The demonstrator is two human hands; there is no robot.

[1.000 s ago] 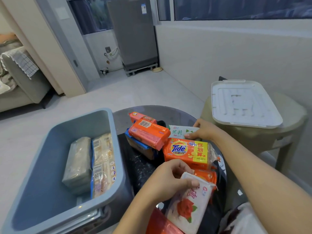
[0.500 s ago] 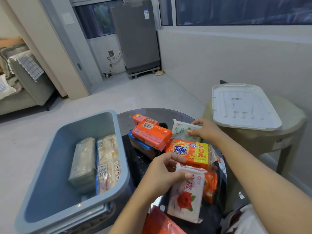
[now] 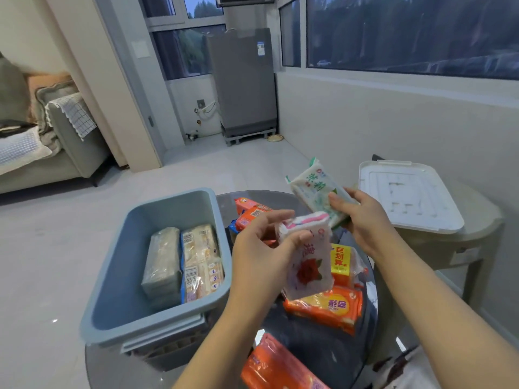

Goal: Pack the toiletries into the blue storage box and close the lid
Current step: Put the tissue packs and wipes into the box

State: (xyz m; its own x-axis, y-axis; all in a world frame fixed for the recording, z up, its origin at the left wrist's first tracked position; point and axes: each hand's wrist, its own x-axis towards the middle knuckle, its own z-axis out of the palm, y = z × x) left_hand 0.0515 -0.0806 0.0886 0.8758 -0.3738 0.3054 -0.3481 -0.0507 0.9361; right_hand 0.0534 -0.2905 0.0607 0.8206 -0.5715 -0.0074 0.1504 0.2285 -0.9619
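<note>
The blue storage box (image 3: 118,276) stands open at the left of the round glass table (image 3: 309,355), with two wrapped packs (image 3: 182,265) lying inside. My left hand (image 3: 261,254) grips a white tissue pack with a red rose (image 3: 307,262), raised above the table just right of the box. My right hand (image 3: 362,220) holds a white and green tissue pack (image 3: 314,189) in the air, higher and further back. Orange soap packs (image 3: 325,307) lie on the table under my hands. The white lid (image 3: 407,197) rests on a beige stool at the right.
More orange packs lie behind my left hand (image 3: 250,211) and at the table's near edge (image 3: 275,366). The beige stool (image 3: 477,237) stands close to the right wall. A grey appliance (image 3: 244,80) stands far back, a sofa (image 3: 56,153) at the left.
Both hands have lifted their tissue packs off the table. The rose pack rose and shifted a little toward the box; the green pack came up from behind the Tide soap.
</note>
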